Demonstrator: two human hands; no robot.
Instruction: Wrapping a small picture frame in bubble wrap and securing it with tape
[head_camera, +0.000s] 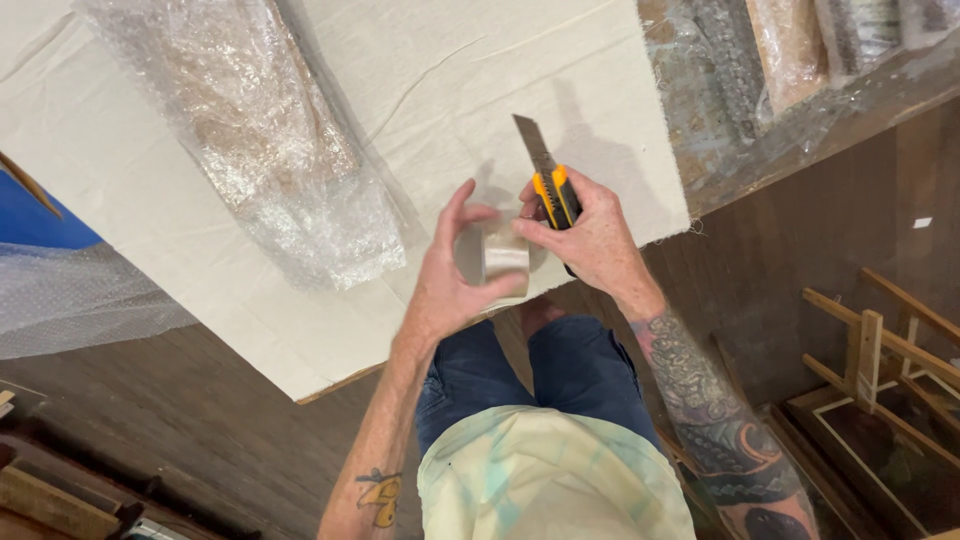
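Note:
My left hand (452, 280) wraps around a roll of clear packing tape (505, 262), held just above the near edge of a cloth-covered table (180, 230). My right hand (590, 238) grips a yellow and black utility knife (548, 180) with its blade extended and pointing away from me. The fingers of that hand also touch the tape roll. A long object wrapped in bubble wrap (270, 140) lies on the cloth to the left of my hands.
More bubble wrap (70, 300) hangs off the table's left side beside a blue surface (35, 220). Plastic-covered items (780, 70) sit at the top right. Wooden frames (880, 370) stand on the dark wooden floor at the right.

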